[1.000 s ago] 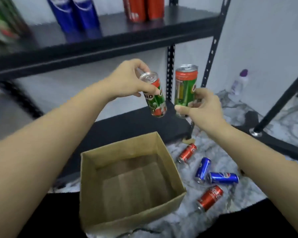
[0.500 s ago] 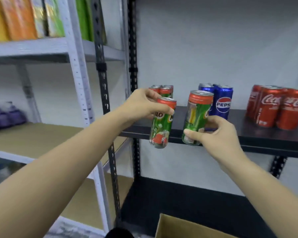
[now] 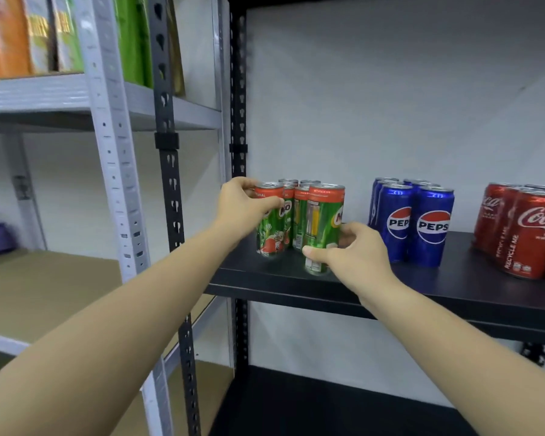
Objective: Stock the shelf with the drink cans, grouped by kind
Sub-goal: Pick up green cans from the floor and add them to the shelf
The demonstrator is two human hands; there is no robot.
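Your left hand point(image 3: 244, 209) grips one Milo can point(image 3: 270, 228), your right hand point(image 3: 353, 253) grips another point(image 3: 323, 228), both upright at the front of the Milo group on the black shelf point(image 3: 453, 284), Pepsi cans point(image 3: 412, 221) just right.

A person's left hand point(image 3: 246, 204) grips one green Milo can point(image 3: 269, 226) while the right hand point(image 3: 351, 253) holds another point(image 3: 323, 228) upright at the near edge of a black shelf point(image 3: 453, 278), just in front of more Milo cans point(image 3: 299, 190). To the right stand blue Pepsi cans point(image 3: 414, 225), then red Coca-Cola cans point(image 3: 526, 231) at the far right.
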